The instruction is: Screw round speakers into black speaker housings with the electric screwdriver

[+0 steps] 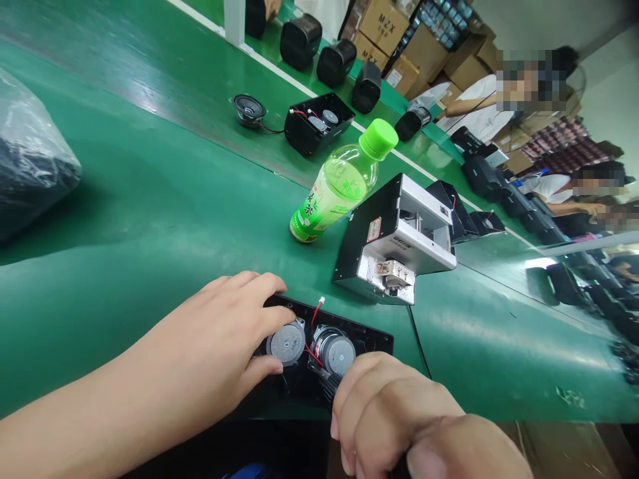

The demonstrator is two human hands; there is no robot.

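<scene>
Panel [372, 338], black, one piece, as seen in the head view: lying on the green table [174, 279], near its front edge, with two round speakers set in it side by side, backs up. Left speaker [286, 344]: grey disc back. Right speaker [339, 354]: same type, seen more from the side. Red wires [316, 315]: between the two speakers, one run reaching past the panel's far edge and ending in a small white plug [321, 301].

Left hand [244, 326]: partly open, fingers bent and thumb apart, laid over the panel's left end; index finger and thumb to either side of the left speaker. Right hand [399, 412]: closed in a fist around a dark tool [328, 384], mostly hidden, its ribbed end beside the right speaker.

Machine [379, 246], black and silver: on the table just beyond the panel. Bottle [332, 189], green cap, green label, partly filled: standing just beside the machine. Speaker box [319, 130], black, open, with wired parts inside: farther back. Loose speaker [249, 110]: beside that box, joined by a dark wire. Plastic bag [37, 159], dark contents: far left. Cartons [383, 25], stacked: background. Two people in white tops: seated or standing, cannot tell, at upper right.
</scene>
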